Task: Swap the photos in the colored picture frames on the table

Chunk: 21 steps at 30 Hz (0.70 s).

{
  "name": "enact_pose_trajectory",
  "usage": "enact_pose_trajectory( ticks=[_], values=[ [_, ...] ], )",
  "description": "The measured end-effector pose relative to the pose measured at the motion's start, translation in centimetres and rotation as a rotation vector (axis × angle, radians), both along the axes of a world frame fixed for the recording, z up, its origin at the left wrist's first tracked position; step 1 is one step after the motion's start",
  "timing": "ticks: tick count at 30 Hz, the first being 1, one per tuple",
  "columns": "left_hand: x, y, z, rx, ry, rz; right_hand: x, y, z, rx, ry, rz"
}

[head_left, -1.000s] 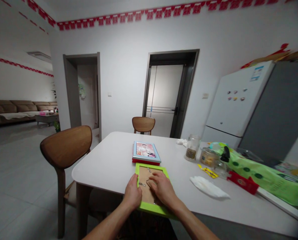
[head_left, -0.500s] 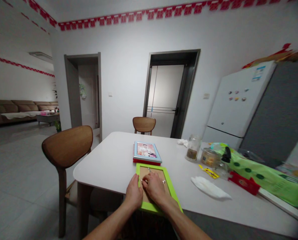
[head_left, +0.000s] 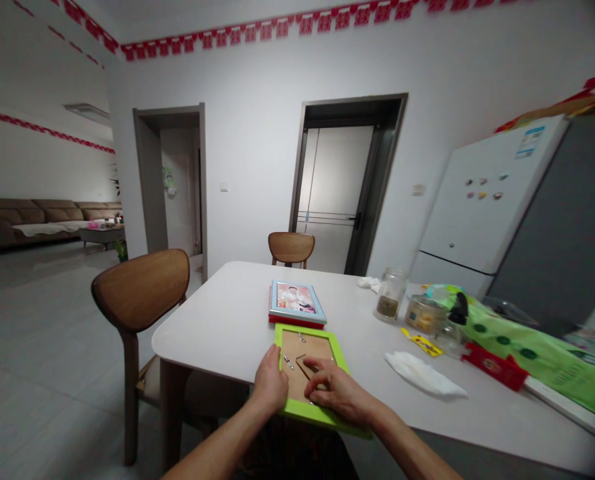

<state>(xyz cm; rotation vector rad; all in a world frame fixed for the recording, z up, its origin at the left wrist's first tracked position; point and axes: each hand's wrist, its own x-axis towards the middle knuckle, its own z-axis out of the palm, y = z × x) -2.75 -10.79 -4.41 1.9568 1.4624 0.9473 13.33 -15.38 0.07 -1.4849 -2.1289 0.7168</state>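
Note:
A lime-green picture frame [head_left: 340,350] lies face down at the near edge of the table, its brown backing board [head_left: 292,385] showing. Small metal clips [head_left: 288,362] sit around the board, and a narrow slanted stand piece or cut line shows near its middle. My left hand [head_left: 271,380] is closed around the frame's left side. Over the lower right of the board is my right hand [head_left: 334,390], fingers bent and apart, the tips close to a clip at the lower edge. Just beyond lies a light-blue framed photo [head_left: 297,301] on top of a red frame [head_left: 297,322].
On the right stand a glass jar [head_left: 390,297], a lidded container [head_left: 424,315], a yellow packet [head_left: 426,343], a white tissue [head_left: 422,375], a red item [head_left: 494,367] and a green bag [head_left: 542,353]. Wooden chairs [head_left: 142,290] stand left and behind the white table [head_left: 212,327].
My right hand has moved from the upper left clip down and right across the backing board, uncovering its middle. My left hand keeps its hold. The view has shifted slightly.

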Motion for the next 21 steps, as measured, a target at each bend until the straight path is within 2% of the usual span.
enact_pose_trajectory(
  ticks=[4, 8, 10, 15, 21],
  values=[
    [0.0, 0.0, 0.1, -0.005, -0.004, 0.004, 0.3, 0.1, -0.4, -0.042, 0.007, 0.045],
    [0.0, -0.2, 0.3, -0.014, -0.009, 0.011, 0.5, 0.2, -0.6, -0.013, 0.04, -0.005],
    [0.1, -0.2, 0.3, -0.016, -0.011, 0.011, 0.4, 0.2, -0.4, -0.009, 0.035, -0.019],
    [0.0, -0.2, 0.3, -0.023, -0.026, 0.01, 0.3, 0.1, 0.2, -0.086, 0.012, 0.043],
    [-0.1, -0.3, 0.5, -0.04, -0.047, 0.007, 0.2, 0.2, -1.2, 0.051, 0.051, -0.058]
  ],
)
